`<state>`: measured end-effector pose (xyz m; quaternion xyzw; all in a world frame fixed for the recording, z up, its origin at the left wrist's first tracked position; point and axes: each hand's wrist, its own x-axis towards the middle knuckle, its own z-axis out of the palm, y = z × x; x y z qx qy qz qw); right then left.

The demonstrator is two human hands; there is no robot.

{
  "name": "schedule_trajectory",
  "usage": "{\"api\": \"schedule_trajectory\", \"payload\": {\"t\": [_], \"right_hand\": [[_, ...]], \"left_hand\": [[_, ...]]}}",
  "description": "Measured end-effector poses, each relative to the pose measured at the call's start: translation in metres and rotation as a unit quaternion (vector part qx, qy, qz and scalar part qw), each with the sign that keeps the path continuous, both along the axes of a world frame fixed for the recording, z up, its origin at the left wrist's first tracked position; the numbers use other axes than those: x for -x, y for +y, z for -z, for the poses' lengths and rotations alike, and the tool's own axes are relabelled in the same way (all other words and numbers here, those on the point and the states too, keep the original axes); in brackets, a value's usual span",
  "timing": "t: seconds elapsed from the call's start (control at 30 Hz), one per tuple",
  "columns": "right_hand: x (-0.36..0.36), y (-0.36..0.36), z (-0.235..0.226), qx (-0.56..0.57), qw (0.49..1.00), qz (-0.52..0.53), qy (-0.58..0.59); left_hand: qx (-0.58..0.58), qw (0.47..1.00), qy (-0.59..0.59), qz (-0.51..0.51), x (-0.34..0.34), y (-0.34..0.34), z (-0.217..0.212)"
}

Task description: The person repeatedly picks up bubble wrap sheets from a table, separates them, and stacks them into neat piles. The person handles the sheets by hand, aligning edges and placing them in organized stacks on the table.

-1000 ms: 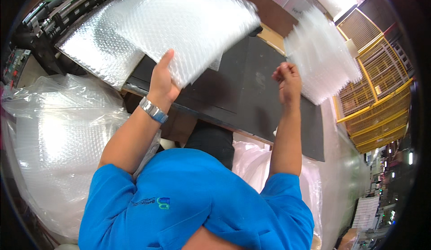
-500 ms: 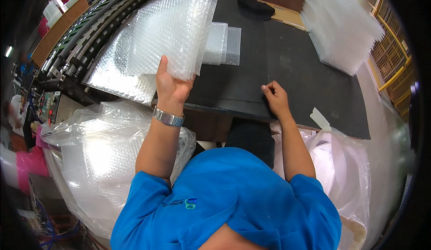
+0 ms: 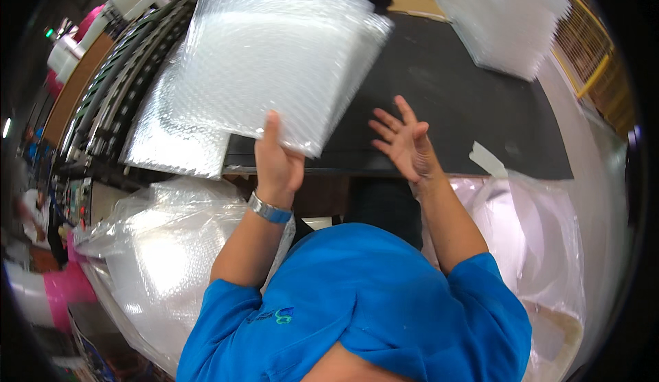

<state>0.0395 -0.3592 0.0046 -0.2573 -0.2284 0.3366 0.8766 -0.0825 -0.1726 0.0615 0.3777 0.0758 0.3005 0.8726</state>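
Note:
In my left hand (image 3: 280, 166) is a stack of clear bubble-wrap sheets or bags (image 3: 268, 66), pinched at its near edge with the thumb on top. The stack is tilted and fanned slightly at its right side. My right hand (image 3: 406, 142) is raised over the near edge of the black table (image 3: 446, 87), palm turned up and inward, fingers spread, touching nothing. It is to the right of the stack, apart from it. Beneath the held stack, at the left, lies another shiny bubble-wrap sheet (image 3: 175, 148).
A tall pile of bubble wrap (image 3: 498, 21) stands at the table's far right. Behind lie brown cardboard (image 3: 405, 1) and a dark item. A roller machine (image 3: 113, 94) borders the left. Plastic bags of wrap (image 3: 165, 245) and pale material (image 3: 528, 231) sit below on both sides.
My left hand has brought the stack rightward and nearer, covering the small pieces on the table. My right hand has opened from a loose fist and turned its palm up.

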Motion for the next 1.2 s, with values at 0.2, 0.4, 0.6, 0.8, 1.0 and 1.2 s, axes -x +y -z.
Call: {"api": "schedule_trajectory", "payload": {"t": [0.2, 0.4, 0.6, 0.8, 1.0, 1.2], "right_hand": [[0.016, -0.016, -0.024, 0.091, 0.985, 0.148, 0.023], [0.001, -0.184, -0.017, 0.186, 0.937, 0.292, -0.044], [0.054, -0.398, 0.098, 0.407, 0.826, 0.385, 0.056], [0.173, -0.439, 0.187, 0.329, 0.668, 0.542, 0.391], [0.174, -0.441, 0.228, 0.201, 0.638, 0.615, 0.416], [0.125, -0.425, 0.192, 0.226, 0.558, 0.637, 0.481]], "left_hand": [[-0.365, 0.911, 0.071, 0.178, 0.002, -0.040, 0.065], [-0.489, 0.679, 0.192, 0.512, 0.010, -0.021, 0.092], [-0.560, 0.468, 0.347, 0.589, 0.024, -0.006, 0.196], [-0.640, 0.422, 0.312, 0.561, 0.024, -0.006, 0.219], [-0.669, 0.474, 0.236, 0.522, 0.043, 0.004, 0.246], [-0.708, 0.392, 0.339, 0.479, 0.046, -0.010, 0.276]]}}
